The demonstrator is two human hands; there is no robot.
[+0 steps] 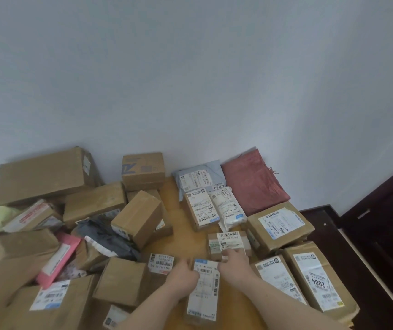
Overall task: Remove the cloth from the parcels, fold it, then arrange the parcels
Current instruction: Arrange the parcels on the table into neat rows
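Both hands on the long flat parcel (203, 290) at lower centre. Left hand (186, 276) curled over its left edge near the top, gripping. Right hand (234, 262) on its upper right corner, fingers bent; fingertips also reach the small labelled box (228, 242) just above, exact grip hard to tell. Red cloth (255, 182) folded, lying flat against the wall (190, 79) at centre right, beside the grey mailer (197, 178). Sorted parcels right of centre sit label-up in rows; loose heap of brown boxes (55, 222) fills the left half, some tilted. Bare wooden floor (178, 225) shows as a narrow strip between heap and rows. Dark door frame (381, 210) bounds the right edge.
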